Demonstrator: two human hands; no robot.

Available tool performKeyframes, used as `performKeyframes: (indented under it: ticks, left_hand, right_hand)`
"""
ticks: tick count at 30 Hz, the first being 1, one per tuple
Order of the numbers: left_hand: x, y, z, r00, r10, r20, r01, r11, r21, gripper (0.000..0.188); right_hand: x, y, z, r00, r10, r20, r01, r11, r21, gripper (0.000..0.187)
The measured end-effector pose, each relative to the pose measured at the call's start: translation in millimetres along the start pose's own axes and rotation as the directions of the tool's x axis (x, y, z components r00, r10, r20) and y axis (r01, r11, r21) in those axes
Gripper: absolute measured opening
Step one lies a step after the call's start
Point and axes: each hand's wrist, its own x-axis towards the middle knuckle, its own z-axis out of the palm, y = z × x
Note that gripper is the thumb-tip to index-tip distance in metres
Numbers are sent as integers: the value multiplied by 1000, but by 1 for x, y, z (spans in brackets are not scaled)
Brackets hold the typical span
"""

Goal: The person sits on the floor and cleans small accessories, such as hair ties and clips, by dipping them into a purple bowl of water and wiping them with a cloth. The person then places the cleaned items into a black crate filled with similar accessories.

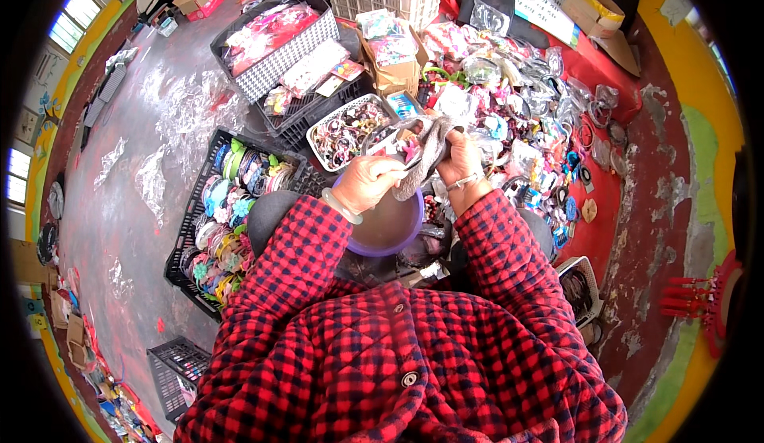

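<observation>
Grey cloth [430, 150], bunched at the middle of the frame, is pinched between both hands: the left hand [364, 182] is closed on its lower fold, and the right hand [460, 163] is curled around its upper edge and a small pink star-shaped clip [411, 150]. Just below sits a purple basin [388, 232]. A loosened pinch could drop the clip past the basin into the black crate [208, 232] of hair bands at lower left, where it would be hard to find.

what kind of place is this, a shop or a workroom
Probably a sorting or packing workroom for small hair accessories: a black crate of colourful hairbands, a red table heaped with bagged trinkets, and both hands, left hand and right hand, holding a grey cloth.
</observation>
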Motion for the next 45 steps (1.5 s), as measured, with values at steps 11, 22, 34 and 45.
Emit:
performKeyframes:
  ticks: [11, 22, 34, 45]
  left_hand:
    - [-5, 4, -17, 958, 56, -283, -73, 996, -50, 11]
    - [-2, -5, -8, 924, 321, -205, -228, 897, 378, 13]
    - [5, -2, 3, 947, 311, -86, -269, 908, 323, 9]
    - [2, -4, 4, 986, 110, -127, -97, 990, 102, 8]
  right_hand:
    - [7, -50, 0, 990, -1, 143, 22, 989, -148, 48]
    - [-20, 31, 14, 910, 165, 379, -99, 977, -186, 41]
    - [-4, 6, 12, 998, 0, -57, -2, 999, -33, 27]
    - [14, 2, -9, 995, -71, -68, 69, 997, -34, 23]
